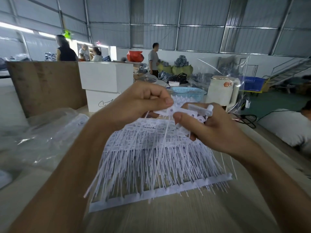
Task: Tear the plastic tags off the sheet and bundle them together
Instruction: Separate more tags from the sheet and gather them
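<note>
At the centre of the frame the left hand (143,100) pinched a white plastic tag (165,111) between thumb and curled fingers, its thin tail hanging down. Just beside it, to the right, the right hand (217,126) had its grip curled round a small bundle of tags (200,113), thumb pressed against their heads. Below both hands, in the lower middle of the frame, the sheet of tags (151,158) lay on the pale wooden desk (168,219), printed heads toward the hands and thin tails running down to a connecting strip. Crumpled clear plastic bags (42,132) lay at the left. A light blue basket (188,94) stood beyond the hands.
</note>
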{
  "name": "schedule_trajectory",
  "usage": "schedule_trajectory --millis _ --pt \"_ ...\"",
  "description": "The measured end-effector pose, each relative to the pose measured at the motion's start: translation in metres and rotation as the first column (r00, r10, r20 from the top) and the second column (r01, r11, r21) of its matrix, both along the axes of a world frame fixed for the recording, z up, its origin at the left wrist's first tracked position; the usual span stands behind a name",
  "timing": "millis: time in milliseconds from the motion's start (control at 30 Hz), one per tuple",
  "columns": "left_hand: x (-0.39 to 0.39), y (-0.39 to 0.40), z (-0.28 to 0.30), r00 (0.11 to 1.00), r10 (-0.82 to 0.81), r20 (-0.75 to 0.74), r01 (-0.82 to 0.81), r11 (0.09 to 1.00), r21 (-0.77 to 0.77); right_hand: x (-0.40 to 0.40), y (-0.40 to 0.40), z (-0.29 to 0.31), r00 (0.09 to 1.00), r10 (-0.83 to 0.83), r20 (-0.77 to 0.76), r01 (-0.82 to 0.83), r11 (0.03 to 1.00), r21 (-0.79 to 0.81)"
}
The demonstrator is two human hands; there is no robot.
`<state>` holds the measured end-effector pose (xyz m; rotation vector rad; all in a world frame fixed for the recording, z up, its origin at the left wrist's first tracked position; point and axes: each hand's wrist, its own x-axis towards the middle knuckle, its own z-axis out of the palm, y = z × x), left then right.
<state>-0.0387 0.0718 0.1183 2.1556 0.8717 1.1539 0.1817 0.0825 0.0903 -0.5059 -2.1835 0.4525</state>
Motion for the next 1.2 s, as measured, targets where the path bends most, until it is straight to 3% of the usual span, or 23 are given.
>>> schedule_trajectory --millis 67,167,367,433,500,567,633,733,833,967,1200 --pt "-0.004 0.002 -0.003 1.000 -0.022 0.022 0.023 0.998 -0.054 -0.003 -0.002 0.001 0.993 -0.059 0.098 0.034 0.971 0.236" --pt "-0.002 0.004 -0.008 0.993 -0.098 0.071 0.107 0.986 -0.126 0.002 0.000 0.008 0.952 -0.252 0.176 0.125 0.840 0.528" --pt "0.003 0.006 -0.008 0.997 -0.062 0.035 0.067 0.982 -0.179 0.008 0.010 0.006 0.932 -0.349 0.096 0.200 0.717 0.667" --pt "-0.003 0.003 -0.007 0.996 -0.067 -0.065 0.054 0.981 -0.184 0.018 0.017 0.012 0.907 -0.417 -0.060 0.370 0.721 0.586" --pt "-0.008 0.002 -0.005 0.996 -0.005 -0.094 -0.008 0.991 -0.137 0.034 0.028 0.020 0.871 -0.404 -0.278 0.476 0.835 0.277" --pt "-0.012 0.002 0.000 0.995 0.083 -0.053 -0.086 0.994 -0.068 0.045 0.035 0.022 0.895 -0.271 -0.355 0.270 0.961 -0.053" --pt "-0.014 0.001 0.005 0.991 0.087 -0.101 -0.091 0.995 -0.042 0.040 0.036 0.014 0.962 -0.168 -0.215 0.119 0.967 -0.224" --pt "-0.011 -0.003 0.006 0.960 0.011 -0.280 -0.017 1.000 -0.019 0.020 0.034 0.000 1.000 -0.021 -0.015 0.015 0.948 -0.317" --pt "-0.004 -0.006 0.006 0.941 0.019 -0.337 -0.005 0.999 0.041 0.004 0.030 -0.003 0.991 0.097 -0.093 -0.127 0.906 -0.403" --pt "-0.001 -0.004 0.007 0.980 0.078 -0.182 -0.076 0.997 0.016 0.001 0.026 -0.005 0.956 0.119 -0.269 -0.249 0.814 -0.525" --pt "0.004 -0.006 0.006 0.988 0.104 -0.114 -0.103 0.995 0.013 -0.005 0.010 -0.001 0.993 -0.017 -0.119 -0.028 0.930 -0.366"
